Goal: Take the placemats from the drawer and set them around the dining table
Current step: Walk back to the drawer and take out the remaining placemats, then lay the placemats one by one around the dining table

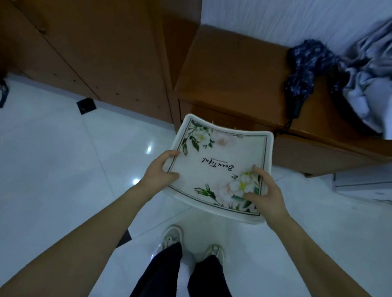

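My shoes (193,243) stand on the white tiled floor (38,178), dark trousers (183,285) above them. Both my bare arms reach forward over them. My left hand (161,170) grips the left edge of the placemats (220,166), thumb on top and fingers curled over the rim. My right hand (262,192) holds the near right corner, thumb and fingers spread and bent on the flowered print. I hold the placemats in the air, roughly flat, the far edge bowed upward; I cannot tell how many lie in the stack. The top one is white with a dark border line, flowers at the corners and script in the middle.

Just beyond the far edge is a low wooden cabinet (235,79); its drawer (218,117) front sits right behind the placemats. On the cabinet top lie a folded dark umbrella (303,70) and, beside it to the right, a crumpled grey cloth (391,81). A tall wooden wardrobe (81,30) stands to the left.
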`<action>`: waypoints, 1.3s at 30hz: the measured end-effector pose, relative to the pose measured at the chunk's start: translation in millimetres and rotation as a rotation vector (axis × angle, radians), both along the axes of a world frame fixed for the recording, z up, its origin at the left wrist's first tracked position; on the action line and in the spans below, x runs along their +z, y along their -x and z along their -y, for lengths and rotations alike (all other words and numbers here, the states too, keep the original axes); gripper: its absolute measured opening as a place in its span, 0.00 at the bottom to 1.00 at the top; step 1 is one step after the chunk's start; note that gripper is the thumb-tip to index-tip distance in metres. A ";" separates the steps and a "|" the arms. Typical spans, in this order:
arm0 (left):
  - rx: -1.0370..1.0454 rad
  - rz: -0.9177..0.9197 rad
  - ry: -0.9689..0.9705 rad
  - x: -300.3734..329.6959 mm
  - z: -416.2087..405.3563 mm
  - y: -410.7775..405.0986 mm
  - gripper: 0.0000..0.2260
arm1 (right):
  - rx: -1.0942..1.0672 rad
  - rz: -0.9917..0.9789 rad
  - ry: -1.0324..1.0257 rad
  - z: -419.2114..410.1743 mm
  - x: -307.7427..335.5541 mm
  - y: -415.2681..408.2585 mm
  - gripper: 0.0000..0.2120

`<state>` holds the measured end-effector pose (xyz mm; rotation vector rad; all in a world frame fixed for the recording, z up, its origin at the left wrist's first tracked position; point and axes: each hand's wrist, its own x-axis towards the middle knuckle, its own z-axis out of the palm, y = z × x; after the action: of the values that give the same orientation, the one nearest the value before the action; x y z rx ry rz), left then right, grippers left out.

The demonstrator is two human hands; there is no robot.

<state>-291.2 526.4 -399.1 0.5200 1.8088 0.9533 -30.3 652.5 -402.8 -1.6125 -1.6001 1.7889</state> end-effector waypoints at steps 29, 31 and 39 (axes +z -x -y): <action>0.581 -0.209 -0.364 357.3 198.6 -20.9 0.25 | 0.428 -0.402 -0.291 83.1 347.8 63.6 0.42; 0.681 -0.220 -0.376 359.3 207.1 -43.1 0.25 | 0.513 -0.413 -0.294 75.9 352.0 64.7 0.43; 1.097 -0.353 -0.344 369.1 248.2 -166.4 0.24 | 0.933 -0.441 -0.241 83.0 360.2 70.6 0.44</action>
<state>-124.8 278.2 -30.0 -0.1926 2.2713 2.0278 -100.9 569.5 -42.5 -0.2794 -2.3798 1.9893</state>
